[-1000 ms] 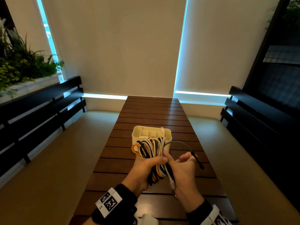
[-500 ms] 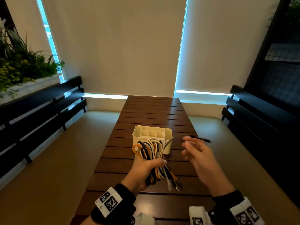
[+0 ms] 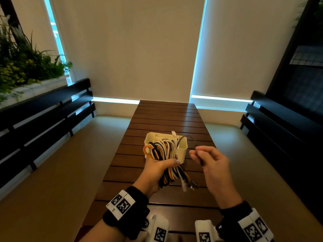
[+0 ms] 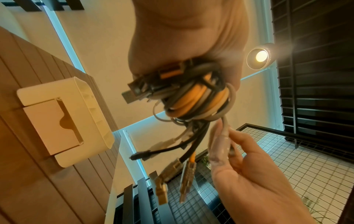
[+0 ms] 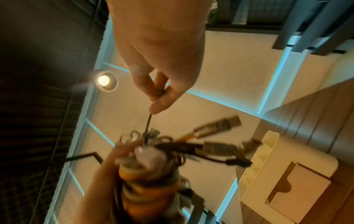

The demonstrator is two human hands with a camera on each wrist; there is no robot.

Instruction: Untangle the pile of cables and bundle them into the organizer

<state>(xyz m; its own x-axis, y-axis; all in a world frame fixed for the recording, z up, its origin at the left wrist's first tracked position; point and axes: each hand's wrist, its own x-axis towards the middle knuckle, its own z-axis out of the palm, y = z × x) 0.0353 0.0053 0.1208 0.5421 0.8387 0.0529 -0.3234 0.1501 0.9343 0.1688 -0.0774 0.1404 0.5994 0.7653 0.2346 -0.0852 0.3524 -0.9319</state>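
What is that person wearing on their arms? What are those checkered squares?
Both hands, left and right, are bare, with no gloves. Each wrist has a black band carrying white tags printed with black-and-white square codes. More white blocks with the same kind of codes sit below the wrists. No long sleeves show.

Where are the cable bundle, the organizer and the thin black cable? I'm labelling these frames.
cable bundle (image 3: 163, 151): head view, on the looped tops above the left hand.
organizer (image 3: 183, 147): head view, on its right rim.
thin black cable (image 5: 148, 124): right wrist view, on the taut stretch below the right hand's fingertips.
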